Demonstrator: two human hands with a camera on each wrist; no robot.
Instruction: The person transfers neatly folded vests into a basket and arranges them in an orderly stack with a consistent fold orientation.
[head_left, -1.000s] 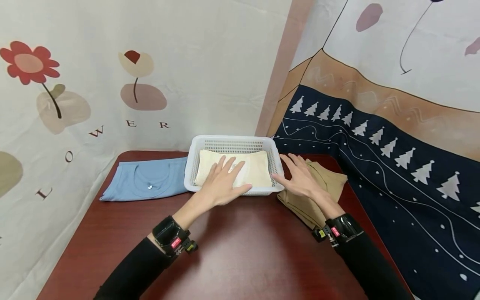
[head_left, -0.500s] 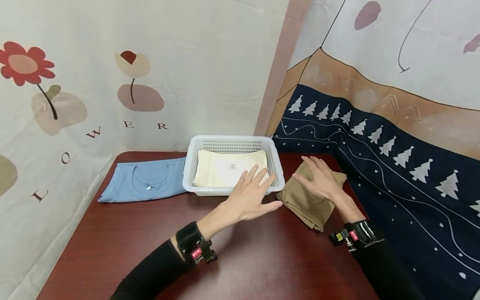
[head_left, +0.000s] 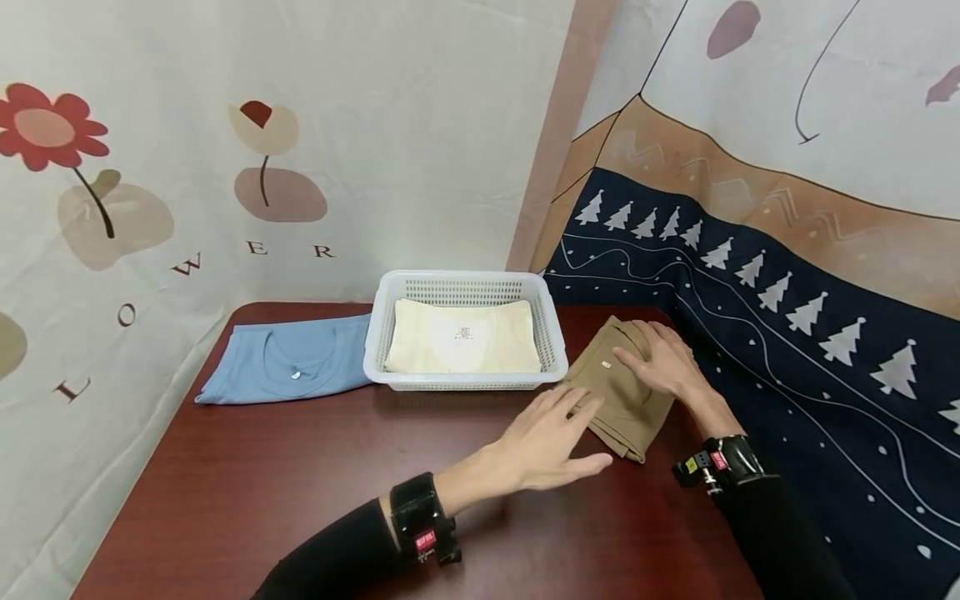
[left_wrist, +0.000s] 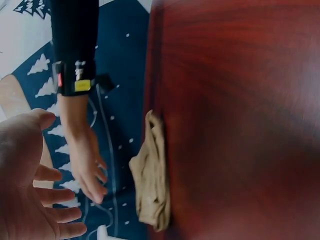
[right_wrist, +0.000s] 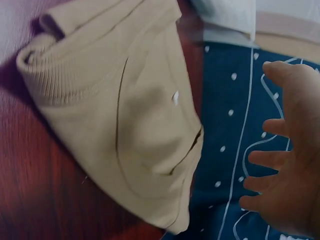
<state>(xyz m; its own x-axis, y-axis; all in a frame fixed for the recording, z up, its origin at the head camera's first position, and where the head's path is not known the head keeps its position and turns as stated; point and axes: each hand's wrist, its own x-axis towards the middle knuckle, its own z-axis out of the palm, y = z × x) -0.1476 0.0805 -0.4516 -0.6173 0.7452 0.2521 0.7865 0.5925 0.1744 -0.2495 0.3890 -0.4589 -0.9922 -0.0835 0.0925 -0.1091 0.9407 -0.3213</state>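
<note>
A folded tan shirt (head_left: pixel 617 402) lies on the right of the table, a small white label near its middle. My right hand (head_left: pixel 666 363) hovers over its right side with spread fingers; the right wrist view shows that hand (right_wrist: pixel 292 155) apart from the cloth. At the shirt's front left corner is my left hand (head_left: pixel 542 443), fingers straight and slightly spread, thumb pointing right. In the left wrist view the left palm (left_wrist: pixel 22 185) holds nothing. A folded cream shirt (head_left: pixel 465 337) with a printed neck label lies inside the white plastic basket (head_left: pixel 465 381).
Left of the basket lies a folded light blue shirt (head_left: pixel 288 358). All of these are on the dark red wooden table (head_left: pixel 285 492). A patterned cloth (head_left: pixel 750 350) with white trees hangs along the table's right side, and a pale flower-print sheet (head_left: pixel 412 150) hangs behind.
My left hand has moved from over the cream shirt in the basket, right and toward me, to the tan shirt's corner. My right hand has shifted right, over the tan shirt's far side.
</note>
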